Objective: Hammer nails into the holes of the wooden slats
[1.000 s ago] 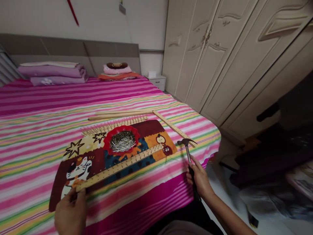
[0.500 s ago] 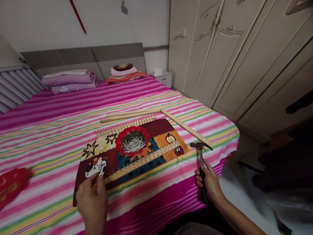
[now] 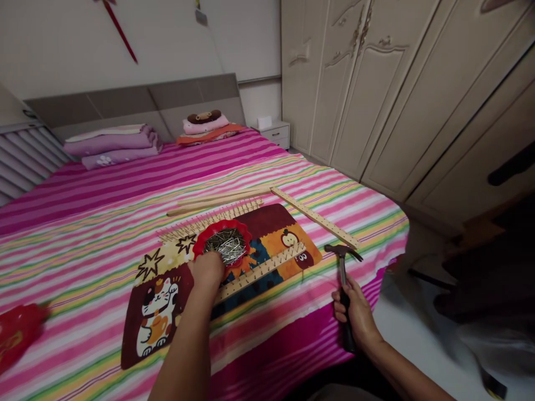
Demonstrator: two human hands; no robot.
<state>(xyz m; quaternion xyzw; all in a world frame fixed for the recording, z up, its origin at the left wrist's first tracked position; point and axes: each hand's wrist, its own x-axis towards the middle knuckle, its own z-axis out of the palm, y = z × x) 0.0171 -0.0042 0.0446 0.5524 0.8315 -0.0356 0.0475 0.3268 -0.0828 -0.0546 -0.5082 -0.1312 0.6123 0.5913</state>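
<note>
At the left edge lies a red object (image 3: pixel 19 334) with yellowish markings, perhaps a dish, cut off by the frame and blurred. To its right, a patterned mat (image 3: pixel 273 216) with a cartoon cat (image 3: pixel 157 320) at its near left lies on the striped bed cover (image 3: pixel 83 334). A wooden strip studded with upright nails (image 3: pixel 215 219) lies along the mat's far side, with plain wooden strips (image 3: pixel 209 200) beyond it on the cover. The left hand (image 3: pixel 210 268) reaches over the near left rim of the red scalloped bowl (image 3: pixel 244 225), which stands on the mat holding a heap of loose nails (image 3: pixel 229 245). Its fingers are hidden, so how far they are open and whether they hold a nail cannot be told. Just nearer than the bowl, a second nailed strip (image 3: pixel 259 271) slants across the mat, its left end behind the left arm. Right of the mat, a perforated wooden strip (image 3: pixel 315 216) runs from far left to near right. The right hand (image 3: pixel 355 312) is closed round the black grip of a claw hammer (image 3: pixel 343 270), head raised, near that strip's near end.
</note>
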